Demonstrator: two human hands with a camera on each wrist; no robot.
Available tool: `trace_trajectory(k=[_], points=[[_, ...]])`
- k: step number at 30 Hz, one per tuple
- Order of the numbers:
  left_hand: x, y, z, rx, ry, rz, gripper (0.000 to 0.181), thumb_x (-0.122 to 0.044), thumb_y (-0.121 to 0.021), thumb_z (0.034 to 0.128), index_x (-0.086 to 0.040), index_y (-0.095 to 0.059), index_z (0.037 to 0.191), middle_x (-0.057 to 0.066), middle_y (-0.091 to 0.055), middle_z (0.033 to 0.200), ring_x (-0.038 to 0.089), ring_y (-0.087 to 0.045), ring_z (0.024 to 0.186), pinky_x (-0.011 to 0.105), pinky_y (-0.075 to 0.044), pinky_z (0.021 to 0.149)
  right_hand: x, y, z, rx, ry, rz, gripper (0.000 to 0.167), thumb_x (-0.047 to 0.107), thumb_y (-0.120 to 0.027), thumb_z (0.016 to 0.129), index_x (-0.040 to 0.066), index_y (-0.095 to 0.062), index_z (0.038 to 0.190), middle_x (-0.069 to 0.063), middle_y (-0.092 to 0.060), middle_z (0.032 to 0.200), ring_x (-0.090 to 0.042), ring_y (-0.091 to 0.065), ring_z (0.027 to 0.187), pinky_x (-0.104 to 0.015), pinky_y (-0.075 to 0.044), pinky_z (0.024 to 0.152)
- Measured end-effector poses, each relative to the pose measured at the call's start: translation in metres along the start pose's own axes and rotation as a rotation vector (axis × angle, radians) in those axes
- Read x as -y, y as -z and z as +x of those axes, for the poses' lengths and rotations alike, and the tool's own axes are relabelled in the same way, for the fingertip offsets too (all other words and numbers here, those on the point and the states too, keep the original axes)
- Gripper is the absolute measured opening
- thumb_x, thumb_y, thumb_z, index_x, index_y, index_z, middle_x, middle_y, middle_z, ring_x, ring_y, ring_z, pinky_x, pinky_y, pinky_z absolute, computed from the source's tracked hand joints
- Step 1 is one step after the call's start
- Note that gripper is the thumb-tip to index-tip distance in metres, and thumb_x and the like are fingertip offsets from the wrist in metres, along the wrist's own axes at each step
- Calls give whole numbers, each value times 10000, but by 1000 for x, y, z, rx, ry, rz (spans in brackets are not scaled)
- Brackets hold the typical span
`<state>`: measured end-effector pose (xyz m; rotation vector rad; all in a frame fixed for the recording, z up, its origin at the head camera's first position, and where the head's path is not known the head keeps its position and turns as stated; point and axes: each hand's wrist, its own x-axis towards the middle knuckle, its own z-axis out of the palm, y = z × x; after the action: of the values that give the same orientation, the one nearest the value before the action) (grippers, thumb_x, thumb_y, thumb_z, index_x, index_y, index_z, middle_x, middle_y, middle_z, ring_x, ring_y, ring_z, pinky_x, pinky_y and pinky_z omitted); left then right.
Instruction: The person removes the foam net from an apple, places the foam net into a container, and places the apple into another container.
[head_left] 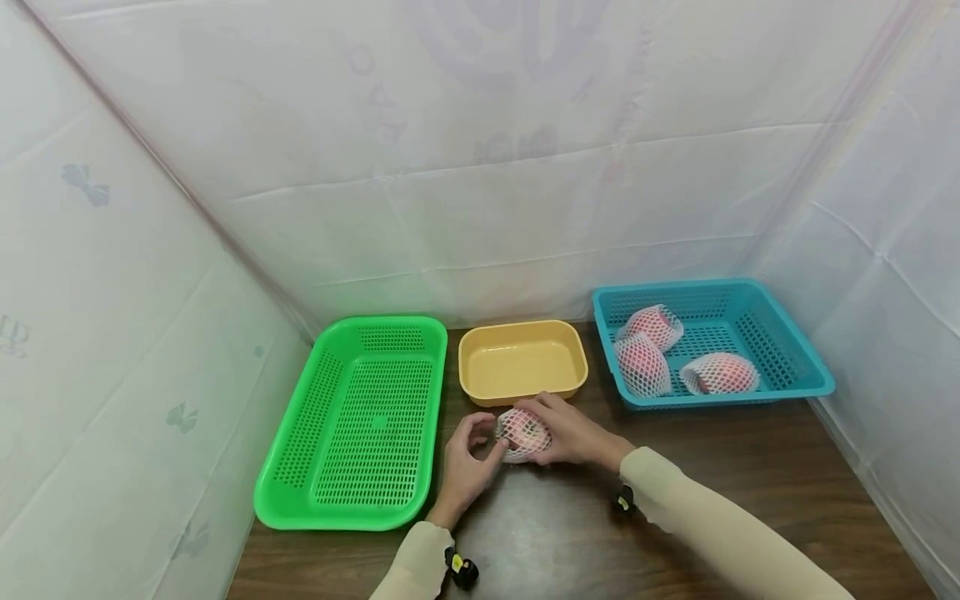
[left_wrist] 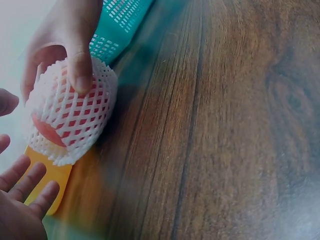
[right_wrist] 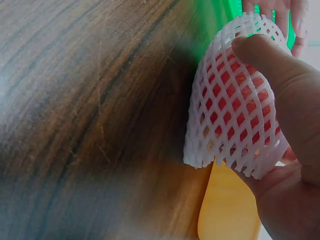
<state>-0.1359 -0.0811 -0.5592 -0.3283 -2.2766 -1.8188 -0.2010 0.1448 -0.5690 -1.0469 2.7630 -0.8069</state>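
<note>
A round red fruit in a white foam net (head_left: 523,435) is held above the table, just in front of the yellow tray. My right hand (head_left: 570,435) grips it from the right, the thumb over the net in the right wrist view. On the other side is my left hand (head_left: 467,468), its fingers (left_wrist: 42,200) spread apart and relaxed near the net. The left wrist view shows a gap between those fingers and the fruit (left_wrist: 75,112). Red skin shows through the net and at its opening; the fruit's kind is hard to tell.
The yellow tray (head_left: 522,371) stands at the back middle. At left lies a green basket (head_left: 375,433) with nothing in it. A blue basket (head_left: 795,354) at back right holds three netted fruits (head_left: 642,364). White sheets (head_left: 480,208) enclose the wooden table (head_left: 720,475).
</note>
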Motion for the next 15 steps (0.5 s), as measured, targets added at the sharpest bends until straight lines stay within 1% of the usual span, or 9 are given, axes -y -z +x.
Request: trace_trajectory(k=[2, 7, 10, 15], points=[[12, -1, 0, 0, 0, -1, 389, 10, -786, 870, 43, -624, 1223, 274, -662, 1184, 455, -648, 1102, 669, -503, 869, -1, -1, 0, 4, -3, 1, 853, 430, -908, 756, 205, -505, 1473, 0, -516, 1253, -142, -520, 1069, -357, -510, 906], [40, -2, 0, 5, 10, 23, 412, -101, -802, 890, -2, -634, 1253, 153, -689, 1196, 316, -670, 1109, 580, -539, 886, -2, -3, 0, 14, -27, 14, 851, 430, -903, 765, 209, -499, 1480, -8, -516, 1274, -155, -521, 1094, -377, -507, 928], [39, -1, 0, 7, 13, 34, 406, -120, -793, 897, -7, -636, 1254, 137, -690, 1199, 297, -669, 1111, 536, -554, 889, -1, -3, 0, 17, -38, 21, 846, 421, -902, 768, 211, -499, 1481, -13, -518, 1281, -161, -521, 1101, -386, -505, 934], [40, -1, -1, 8, 14, 28, 396, -120, -782, 910, 8, -632, 1254, 137, -687, 1205, 301, -666, 1114, 527, -559, 882, 1, -2, 0, 14, -39, 15, 841, 425, -899, 772, 207, -502, 1481, -17, -522, 1289, -164, -521, 1113, -390, -505, 941]])
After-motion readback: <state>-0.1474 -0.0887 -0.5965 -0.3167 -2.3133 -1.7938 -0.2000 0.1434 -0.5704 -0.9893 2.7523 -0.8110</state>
